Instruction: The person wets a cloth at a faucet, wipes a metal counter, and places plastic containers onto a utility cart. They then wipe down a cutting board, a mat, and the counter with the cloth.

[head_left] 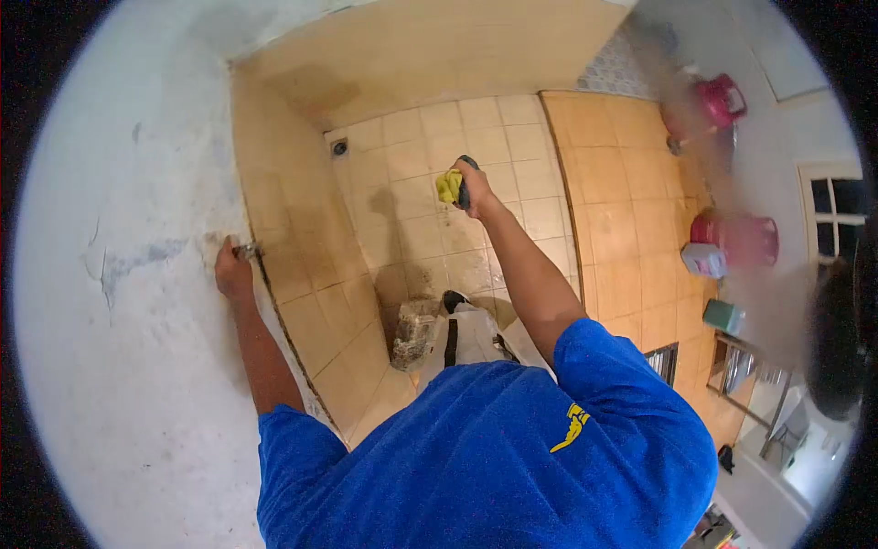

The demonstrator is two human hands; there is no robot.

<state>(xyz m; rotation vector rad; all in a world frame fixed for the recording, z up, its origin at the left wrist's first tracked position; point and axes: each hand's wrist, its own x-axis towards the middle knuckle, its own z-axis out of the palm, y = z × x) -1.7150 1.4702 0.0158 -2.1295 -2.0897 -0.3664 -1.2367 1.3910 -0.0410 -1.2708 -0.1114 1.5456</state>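
My left hand [234,273] is at the wall on the left, its fingers closed on a small metal tap [247,250] that sticks out above the tile edge. Out over the floor, my right hand [477,196] grips a yellow sponge or cloth [449,187] together with a dark green pad [467,174]; the exact kind of each is hard to make out. Beneath are cream floor tiles [422,197], stained in places. A drain [340,147] sits in the far left corner of the floor.
A dirty, whitish container [414,334] stands by my feet. Beyond a raised edge lies an orange tiled floor [615,206]. Pink containers [745,240], a pale jug [703,260] and a green box [722,317] stand along the right. Blur covers part of that side.
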